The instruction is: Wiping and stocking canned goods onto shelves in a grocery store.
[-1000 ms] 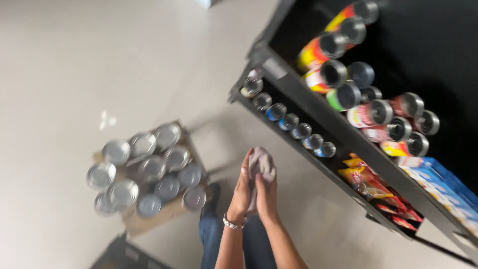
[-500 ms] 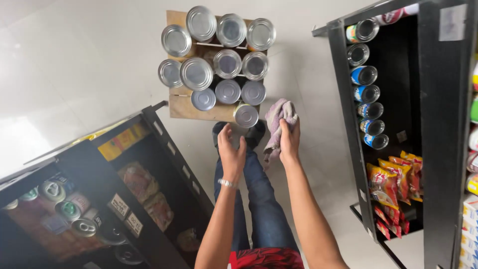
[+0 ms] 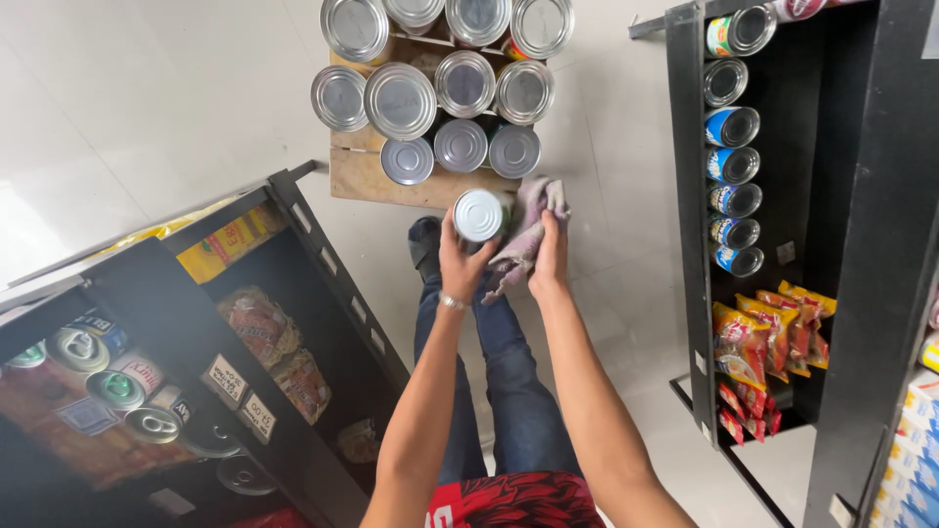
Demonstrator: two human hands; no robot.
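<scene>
Pale floor tiles [image 3: 147, 98] fill the background, seen from above between two black shelf units. At 3 o'clock the right shelf [image 3: 871, 244] is seen, with a column of cans [image 3: 734, 166] lying on their sides, snack bags [image 3: 763, 342] below them and boxes [image 3: 910, 460] at the lower corner. At 8 o'clock the left shelf [image 3: 166, 293] is seen, with canned goods [image 3: 98, 372], wrapped packets [image 3: 259, 328], a yellow pack [image 3: 220, 244] and small price labels [image 3: 240, 391] on its edge. At 12 o'clock a cardboard tray [image 3: 357, 176] rests on the floor and is packed with silver tins [image 3: 430, 83], lids up, stacked in two layers. Jeans-clad legs [image 3: 509, 391] and a dark shoe [image 3: 425, 244] are seen below the hands, with a red garment [image 3: 514, 499] at 6 o'clock.

Near the centre, one tin, the can [image 3: 479, 215], is held clear of the tray, just below its near edge, with its lid turned to the camera. It is gripped by the left hand [image 3: 460, 259], whose fingers are curled round its side; a bracelet [image 3: 452, 303] is worn on that wrist. The right hand [image 3: 550, 259] is closed on a crumpled cloth [image 3: 528, 225], which is pressed against the can's right side at about 3 o'clock.
</scene>
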